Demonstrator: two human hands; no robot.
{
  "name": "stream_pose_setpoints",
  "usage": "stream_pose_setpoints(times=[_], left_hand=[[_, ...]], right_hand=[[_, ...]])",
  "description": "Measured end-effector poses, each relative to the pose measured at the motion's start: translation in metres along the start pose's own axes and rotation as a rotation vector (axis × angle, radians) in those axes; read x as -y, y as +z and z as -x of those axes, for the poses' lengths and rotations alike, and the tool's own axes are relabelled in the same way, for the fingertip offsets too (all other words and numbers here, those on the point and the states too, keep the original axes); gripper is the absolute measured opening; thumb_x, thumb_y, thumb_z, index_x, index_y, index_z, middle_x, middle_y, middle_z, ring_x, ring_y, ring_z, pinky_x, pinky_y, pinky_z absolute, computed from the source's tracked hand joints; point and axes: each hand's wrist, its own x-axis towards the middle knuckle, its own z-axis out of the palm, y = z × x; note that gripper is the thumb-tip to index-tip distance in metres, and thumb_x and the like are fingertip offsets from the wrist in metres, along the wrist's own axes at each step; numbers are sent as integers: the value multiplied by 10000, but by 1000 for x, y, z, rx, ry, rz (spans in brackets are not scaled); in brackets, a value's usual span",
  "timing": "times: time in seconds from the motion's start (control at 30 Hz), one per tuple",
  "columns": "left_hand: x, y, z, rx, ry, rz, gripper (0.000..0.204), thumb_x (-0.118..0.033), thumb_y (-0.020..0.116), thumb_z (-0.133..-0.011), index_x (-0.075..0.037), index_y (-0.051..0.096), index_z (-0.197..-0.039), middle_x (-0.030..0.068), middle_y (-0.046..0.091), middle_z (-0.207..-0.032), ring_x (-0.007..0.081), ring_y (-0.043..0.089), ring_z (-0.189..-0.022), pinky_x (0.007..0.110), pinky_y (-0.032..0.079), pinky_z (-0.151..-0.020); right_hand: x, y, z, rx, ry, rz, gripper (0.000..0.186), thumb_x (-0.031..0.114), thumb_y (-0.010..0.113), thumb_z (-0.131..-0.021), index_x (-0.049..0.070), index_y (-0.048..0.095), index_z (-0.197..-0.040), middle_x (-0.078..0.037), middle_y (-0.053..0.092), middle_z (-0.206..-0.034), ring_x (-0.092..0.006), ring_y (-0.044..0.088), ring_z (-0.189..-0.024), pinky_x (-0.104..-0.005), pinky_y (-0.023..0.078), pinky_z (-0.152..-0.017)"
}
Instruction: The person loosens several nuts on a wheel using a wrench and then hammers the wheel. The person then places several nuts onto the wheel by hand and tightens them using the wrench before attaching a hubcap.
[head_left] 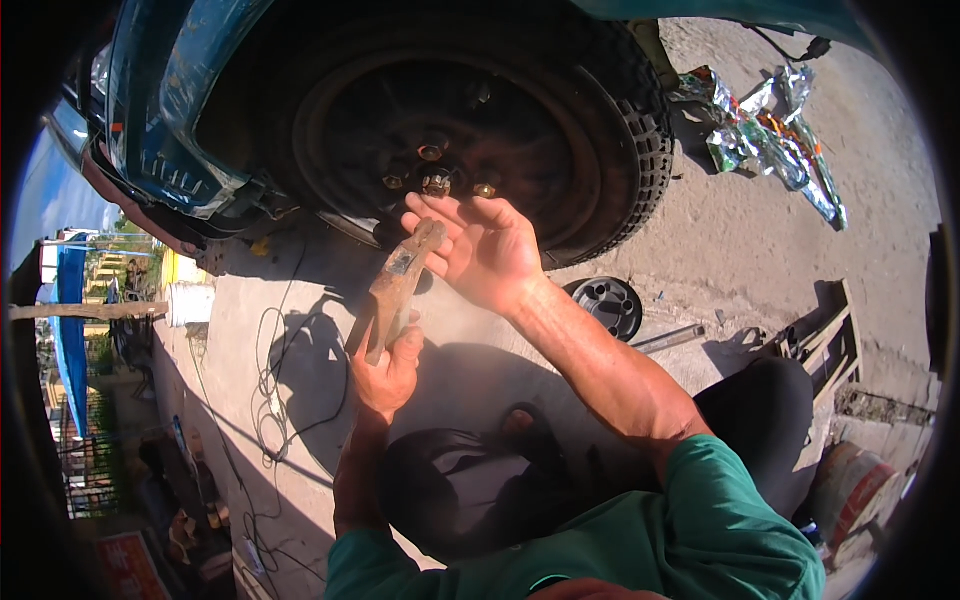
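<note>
Left hand point(388, 378) has its fingers wrapped round a worn, brownish blocky piece point(394, 292), just left of centre frame. Right hand point(485, 250)'s loosely spread, palm up, near the dark wheel point(540, 150) up top.

Counting 1 left hand point(386, 380), 1 right hand point(500, 262), 1 worn brownish tool point(396, 285) and 1 wheel point(545, 140) with 1 tyre point(642, 165). I get at least 3 brassy nuts point(430, 153) plus 1 shiny centre hub point(436, 186). Toward the ground's right edge there's 1 dark round cover point(604, 306), 1 metal bar point(670, 339), 1 wooden frame point(853, 338) and 1 crumpled foil sheet point(772, 130). Cable loops point(266, 400) toward its left edge? Too tangled to count, sorry.
</note>
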Motion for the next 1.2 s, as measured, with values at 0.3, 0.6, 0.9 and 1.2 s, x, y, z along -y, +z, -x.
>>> stream_pose_setpoints(times=[0.3,0.6,0.9,1.2], left_hand=[[134,28,98,80,-423,-116,244,-226,743,-947,-3,655,-992,79,677,-789,129,589,-732,337,507,-678],[277,55,189,298,-623,-431,479,-451,787,-841,-36,663,-1046,199,723,-953,411,704,-900,485,543,-779],[262,47,193,126,-617,-534,519,-386,759,-852,-34,636,-1213,198,650,-1202,395,631,-1128,462,520,-929],[227,22,266,28,-379,-682,236,-222,700,-850,-21,613,-938,198,612,-1032,402,591,-1016,501,495,-873]], right_hand=[[5,-7,4,-153,67,378,502,317,466,-989,22,601,-1372,-121,676,-1355,-237,665,-1187,-364,524,-965],[66,-20,43,-179,726,1280,454,358,557,-980,21,712,-1240,-99,710,-1279,-210,658,-1153,-353,491,-992],[142,-59,114,-227,1233,2234,408,332,651,-936,15,727,-1182,-112,748,-1052,-219,685,-944,-354,530,-853],[211,-103,127,-484,912,2168,396,257,623,-959,-5,664,-1253,-79,748,-1039,-167,699,-839,-315,545,-708]])
